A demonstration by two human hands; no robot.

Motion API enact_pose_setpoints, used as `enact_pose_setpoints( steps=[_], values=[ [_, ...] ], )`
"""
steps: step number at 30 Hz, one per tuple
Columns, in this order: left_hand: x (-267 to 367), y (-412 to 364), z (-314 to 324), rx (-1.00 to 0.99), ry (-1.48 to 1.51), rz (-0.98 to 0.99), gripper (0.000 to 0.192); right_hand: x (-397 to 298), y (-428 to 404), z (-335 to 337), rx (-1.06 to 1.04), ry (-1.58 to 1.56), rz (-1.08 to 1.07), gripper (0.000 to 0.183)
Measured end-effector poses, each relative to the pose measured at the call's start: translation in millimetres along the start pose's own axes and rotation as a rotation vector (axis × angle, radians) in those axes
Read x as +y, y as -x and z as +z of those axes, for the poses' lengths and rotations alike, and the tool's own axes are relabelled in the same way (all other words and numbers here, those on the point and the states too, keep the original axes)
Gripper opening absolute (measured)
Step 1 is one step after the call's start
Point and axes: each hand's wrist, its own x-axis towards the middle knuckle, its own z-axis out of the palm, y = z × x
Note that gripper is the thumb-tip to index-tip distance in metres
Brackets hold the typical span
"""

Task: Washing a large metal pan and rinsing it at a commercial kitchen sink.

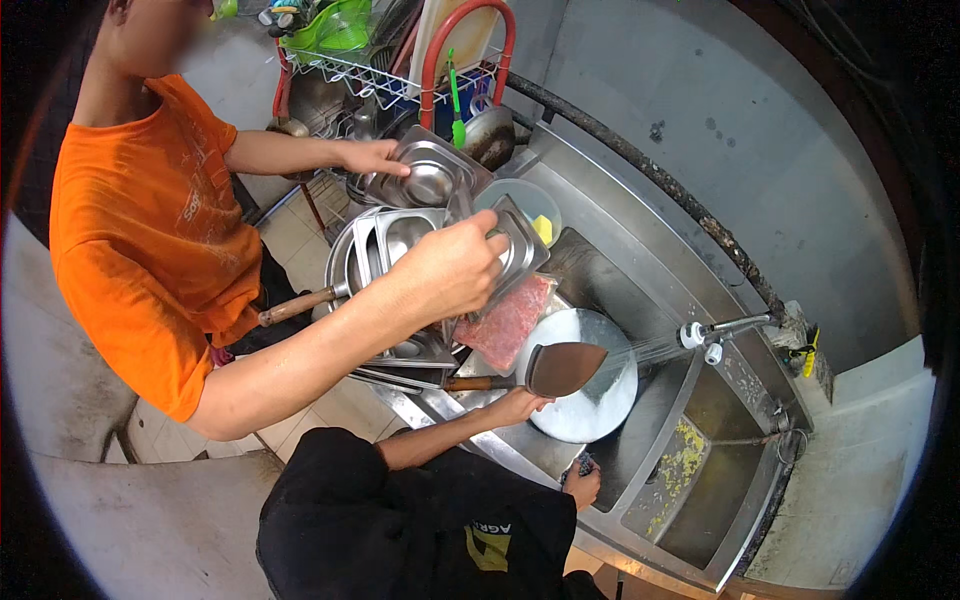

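My left hand (517, 406) grips a small brown-grey pan (568, 370) with a wooden handle (478, 383), tilted over a round basin of foamy water (585, 420). Water sprays onto the pan from the tap (694, 335). In my right hand (583, 487), lower and close to the sink's front edge, is a dark scouring pad (589, 463). Beyond the pan lies a pink-red slab (504, 324), apparently in clear wrap. A co-worker in orange reaches across from the left, one hand (469, 259) on a steel food pan (525, 247), the other on a second food pan (431, 176).
Stacked steel pans and a wooden-handled pot (300, 306) crowd the left. A clear tub (517, 193) holds a yellow sponge (543, 229). Yellow scraps (679, 457) litter the right sink compartment. A loaded dish rack (360, 75) stands at the back; a pipe rail (637, 157) borders the sink.
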Motion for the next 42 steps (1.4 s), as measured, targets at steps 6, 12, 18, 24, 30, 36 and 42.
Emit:
enact_pose_setpoints(
  steps=[6,12,18,24,30,36,42],
  values=[
    [-6.4,0.5,2.0,0.02,0.034,0.023,0.018,2.4,-0.7,1.9,0.009,-0.016,-0.018,0.037],
    [-4.9,0.5,2.2,0.015,-0.009,0.004,0.018,-2.8,1.6,-1.2,0.0,0.007,-0.004,0.037],
    [-5.5,0.0,3.3,0.007,-0.013,0.014,0.018,0.9,0.5,1.5,0.023,0.022,-0.02,0.037],
    [-8.5,0.2,2.6,-0.028,-0.015,-0.028,0.017,0.2,0.8,1.4,0.008,-0.02,-0.023,0.037],
    [-5.9,0.5,1.1,-0.064,-0.025,-0.052,0.017,0.6,0.2,1.5,0.004,0.005,-0.014,0.036],
    [-10.2,0.9,1.0,-0.058,-0.033,-0.03,0.016,-0.3,0.8,0.4,0.023,0.002,-0.009,0.037],
    [-8.5,0.9,2.0,-0.044,0.008,-0.043,0.015,5.8,-2.0,7.5,0.027,0.01,-0.006,0.036]
  ],
)
